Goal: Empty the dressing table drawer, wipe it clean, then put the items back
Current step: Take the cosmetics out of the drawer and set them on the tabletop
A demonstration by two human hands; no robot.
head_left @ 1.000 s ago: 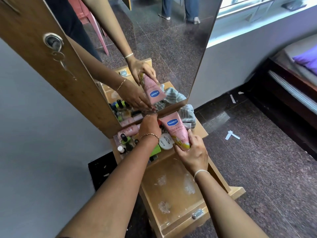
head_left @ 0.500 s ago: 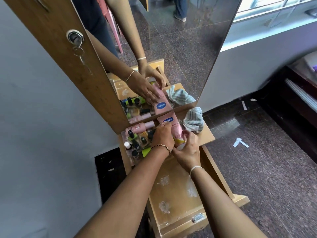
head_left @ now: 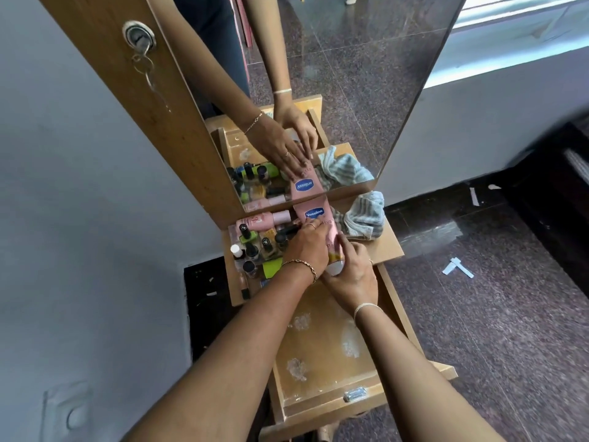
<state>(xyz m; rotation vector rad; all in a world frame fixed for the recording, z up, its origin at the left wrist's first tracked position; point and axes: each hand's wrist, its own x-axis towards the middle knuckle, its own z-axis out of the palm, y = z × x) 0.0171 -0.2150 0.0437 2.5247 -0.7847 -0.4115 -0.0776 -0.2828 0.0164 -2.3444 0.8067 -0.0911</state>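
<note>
The open drawer (head_left: 318,352) offers free room, while bottles (head_left: 251,248), a cloth (head_left: 365,218) and the mirror (head_left: 350,74) crowd the tabletop (head_left: 387,250).

A mirror (head_left: 350,74) is set upright beyond the left hand (head_left: 307,247) and the right hand (head_left: 353,275), bordered on its left by a wooden panel (head_left: 159,129). A round lock (head_left: 139,35) is fitted in that panel, far above and left of the left hand, and a key ring (head_left: 141,63) is hung from it. A dark speckled floor (head_left: 494,330) is seen right of the right hand, with white paper scraps (head_left: 456,268) scattered on it. A grey wall (head_left: 79,218) is seen left of the left hand.
</note>
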